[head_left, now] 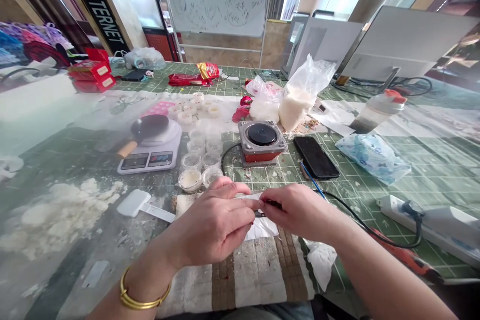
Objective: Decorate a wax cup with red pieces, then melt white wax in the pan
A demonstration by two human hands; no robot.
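My left hand [219, 222] and my right hand [296, 210] meet above a striped towel [258, 272] at the front of the table. The right thumb and fingers are closed in a pinch around a small dark thing, mostly hidden by the fingers. The left fingers lie close together and reach to the right fingertips; what they grip is hidden behind them. Under the fingers is a white paper or tissue [264, 229]. Left of the left hand lies a white plastic scraper [137, 203], its handle end hidden near the wrist.
Ahead stand a small round-topped heater [262, 137], a black phone [317, 156], several plastic cups [192, 161] and a kitchen scale [165, 152] bearing a pan [150, 127]. White crumbly material [63, 215] covers the left side. A power strip [431, 225] and cable lie right.
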